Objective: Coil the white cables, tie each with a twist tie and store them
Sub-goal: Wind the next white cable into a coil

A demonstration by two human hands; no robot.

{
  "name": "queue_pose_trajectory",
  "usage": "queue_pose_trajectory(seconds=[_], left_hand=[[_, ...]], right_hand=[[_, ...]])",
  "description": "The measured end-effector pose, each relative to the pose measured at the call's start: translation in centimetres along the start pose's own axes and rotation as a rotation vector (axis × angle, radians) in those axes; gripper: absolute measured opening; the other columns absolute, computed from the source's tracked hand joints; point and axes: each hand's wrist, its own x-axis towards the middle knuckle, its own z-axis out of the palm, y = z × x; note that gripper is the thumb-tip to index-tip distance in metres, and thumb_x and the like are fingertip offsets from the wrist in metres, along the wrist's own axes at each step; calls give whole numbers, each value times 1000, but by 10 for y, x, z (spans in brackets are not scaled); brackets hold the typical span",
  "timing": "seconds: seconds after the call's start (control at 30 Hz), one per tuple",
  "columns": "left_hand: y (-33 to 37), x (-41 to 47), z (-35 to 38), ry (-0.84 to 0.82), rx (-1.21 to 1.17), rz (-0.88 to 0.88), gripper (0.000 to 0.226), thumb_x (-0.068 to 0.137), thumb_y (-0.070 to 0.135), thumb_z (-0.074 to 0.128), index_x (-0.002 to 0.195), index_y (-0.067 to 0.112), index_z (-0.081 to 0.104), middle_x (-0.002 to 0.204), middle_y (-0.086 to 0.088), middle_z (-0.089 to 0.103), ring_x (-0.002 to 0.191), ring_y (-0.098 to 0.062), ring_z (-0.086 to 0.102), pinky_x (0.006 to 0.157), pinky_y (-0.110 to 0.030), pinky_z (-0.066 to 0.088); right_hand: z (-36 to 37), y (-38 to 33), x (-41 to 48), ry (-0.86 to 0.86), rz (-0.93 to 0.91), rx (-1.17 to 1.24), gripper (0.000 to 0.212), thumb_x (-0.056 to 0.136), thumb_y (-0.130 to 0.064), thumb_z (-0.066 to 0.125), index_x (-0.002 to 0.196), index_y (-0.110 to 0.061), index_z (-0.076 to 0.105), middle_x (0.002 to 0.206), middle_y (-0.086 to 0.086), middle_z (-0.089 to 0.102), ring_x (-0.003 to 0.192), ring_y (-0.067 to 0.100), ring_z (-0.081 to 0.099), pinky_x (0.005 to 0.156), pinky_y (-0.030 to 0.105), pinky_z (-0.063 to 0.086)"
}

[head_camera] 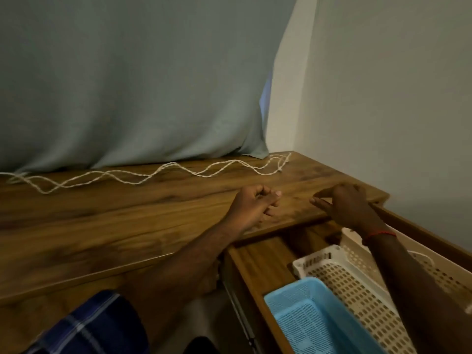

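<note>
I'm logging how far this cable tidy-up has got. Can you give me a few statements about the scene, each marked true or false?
1. The white cable lies uncoiled along the back of the wooden table. True.
2. The left hand grips the cable. False: neither it nor the right hand touches the cable.
3. The drawer is open. True.
4. The blue basket sits on the tabletop. False: it is in the drawer, beside the white basket.

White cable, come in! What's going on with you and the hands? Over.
Left hand curled, nothing seen in it. Right hand relaxed at the table edge. White cable uncoiled, wavy along the back, untouched. Nothing between hands and cable.
</note>
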Motion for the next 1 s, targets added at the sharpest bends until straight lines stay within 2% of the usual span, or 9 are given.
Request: queue_pose_trajectory(seconds=[0.13, 0.23, 0.3, 0.5, 0.67, 0.73, 0.8, 0.87, 1.0], left_hand=[[-2, -8, -57, 113, 42, -13, 27, 96, 37, 63, 107, 12, 69, 93, 4, 75, 76, -12, 70, 63, -28, 48], [-7, -14, -102, 190, 49, 0, 18, 96, 37, 64, 99, 20, 69, 90, 6, 75, 73, -11, 71, 62, -27, 49], [-13, -20, -133, 243, 54, 4, 13, 96, 35, 64, 93, 23, 68, 86, 6, 74, 72, -11, 70, 58, -25, 49], [-32, -41, -218, 378, 73, -29, 22, 97, 30, 64, 103, 9, 68, 84, 2, 73, 66, -11, 68, 48, -17, 45], [-56, -61, -289, 523, 97, -50, 18, 96, 28, 66, 93, 10, 69, 84, -3, 75, 64, -10, 68, 49, -17, 46], [-66, -67, -308, 564, 115, -51, 15, 94, 28, 68, 86, 15, 70, 85, -6, 76, 68, -16, 71, 54, -21, 51], [-76, -75, -331, 612, 147, -55, 15, 93, 28, 71, 86, 14, 71, 86, -7, 77, 74, -22, 74, 66, -33, 60], [-86, -81, -352, 669, 206, -53, 16, 92, 28, 71, 89, 13, 72, 86, -6, 76, 78, -24, 75, 75, -42, 62], [-104, -93, -392, 757, 418, -26, 14, 92, 35, 68, 88, 22, 70, 81, 2, 73, 78, -17, 70, 75, -42, 58]], right_hand=[[8, -73, 40, 43, -186, 74, 32, 92, -55, 58, 106, -33, 76, 112, -4, 74, 113, 24, 61, 101, 43, 33], [17, -130, 63, 42, -282, 147, 31, 89, -58, 59, 102, -35, 77, 102, -3, 76, 104, 22, 64, 101, 48, 39], [26, -169, 75, 15, -351, 204, 31, 90, -56, 60, 102, -34, 77, 105, -5, 76, 105, 22, 64, 101, 48, 40], [58, -271, 102, 3, -532, 198, 31, 91, -58, 58, 108, -36, 74, 113, -4, 73, 113, 22, 59, 95, 38, 32], [79, -357, 116, -24, -669, 280, 27, 92, -53, 61, 108, -36, 74, 117, -7, 73, 117, 19, 58, 94, 36, 30], [89, -377, 119, -45, -686, 289, 29, 91, -55, 59, 108, -37, 74, 113, -5, 74, 115, 20, 58, 95, 37, 30], [99, -403, 123, -75, -712, 301, 31, 91, -57, 58, 108, -38, 74, 113, -5, 74, 114, 21, 59, 97, 40, 32], [106, -426, 125, -99, -744, 306, 30, 92, -56, 57, 108, -37, 74, 113, -6, 73, 114, 21, 58, 97, 38, 30], [122, -471, 131, -109, -782, 322, 30, 91, -54, 59, 109, -35, 74, 114, -7, 73, 116, 21, 57, 98, 39, 31]])
